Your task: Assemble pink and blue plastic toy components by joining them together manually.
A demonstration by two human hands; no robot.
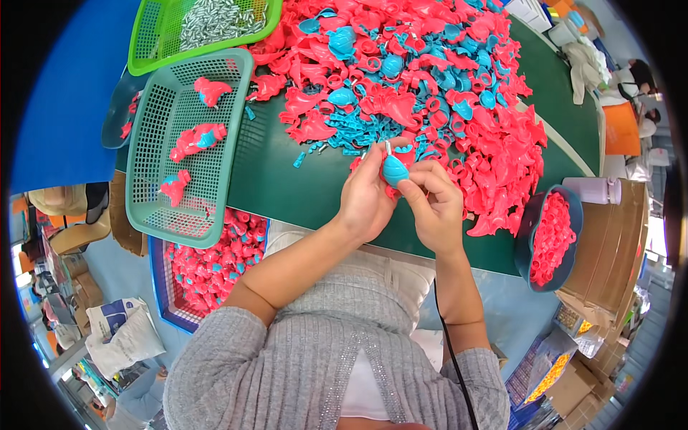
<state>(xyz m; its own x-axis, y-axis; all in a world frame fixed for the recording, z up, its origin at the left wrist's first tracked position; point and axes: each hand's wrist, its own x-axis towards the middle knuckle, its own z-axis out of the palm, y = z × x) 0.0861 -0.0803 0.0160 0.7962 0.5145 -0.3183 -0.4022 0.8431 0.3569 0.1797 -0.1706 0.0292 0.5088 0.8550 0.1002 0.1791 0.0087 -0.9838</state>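
Close to the table's front edge, both my hands meet at a ridged blue plastic shell (pixel 394 170). My left hand (pixel 364 199) is closed around it, and bits of pink plastic show beside and under the shell. A small silver metal pin (pixel 388 147) stands up at the left fingertips. My right hand (pixel 438 208) pinches the shell's lower right edge between thumb and bent fingers. Just beyond the hands lies a heap of small blue plastic parts (pixel 358 127). Past and around these spreads a large pile of pink plastic toy parts (pixel 502 154) mixed with blue shells.
A teal basket (pixel 136 179) at left holds several pink-and-blue pieces. Behind it, a green basket (pixel 136 43) contains silver metal pins. Below, a blue crate (pixel 159 287) is full of pink-and-blue pieces. A dark bowl (pixel 524 240) of pink rings stands at the right of the green table (pixel 287 190).
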